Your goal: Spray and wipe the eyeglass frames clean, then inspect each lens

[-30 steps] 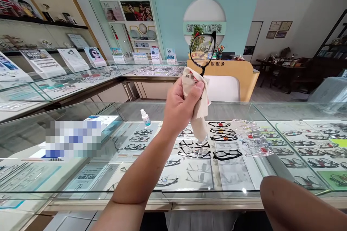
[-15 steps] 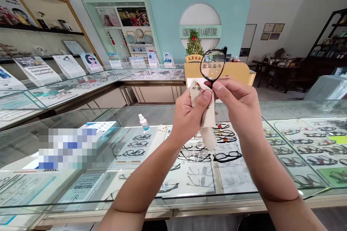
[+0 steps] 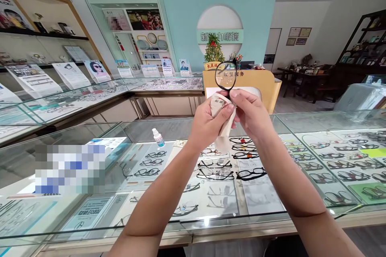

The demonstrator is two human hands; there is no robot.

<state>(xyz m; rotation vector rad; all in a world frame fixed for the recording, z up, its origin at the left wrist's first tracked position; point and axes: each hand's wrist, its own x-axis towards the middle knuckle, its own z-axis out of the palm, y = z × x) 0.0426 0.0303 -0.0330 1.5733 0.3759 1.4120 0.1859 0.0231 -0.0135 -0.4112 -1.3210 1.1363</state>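
Observation:
I hold a pair of black-rimmed glasses (image 3: 226, 77) up at chest height over a glass display counter (image 3: 169, 128). My left hand (image 3: 208, 122) is closed round a beige cleaning cloth (image 3: 222, 122) wrapped about the lower part of the glasses. My right hand (image 3: 251, 114) pinches the frame just under the one lens that sticks up above both hands. The other lens is hidden by the cloth and fingers.
A small spray bottle (image 3: 157, 137) stands on the counter left of my hands. Several black frames (image 3: 215, 173) lie in rows under the glass. A yellow reception desk (image 3: 259, 88) stands behind, and more display cases (image 3: 75, 96) run along the left.
My right hand rose from the lower right and took hold of the glasses' frame beside the left hand. The glasses have come down a little and both hands shifted slightly left.

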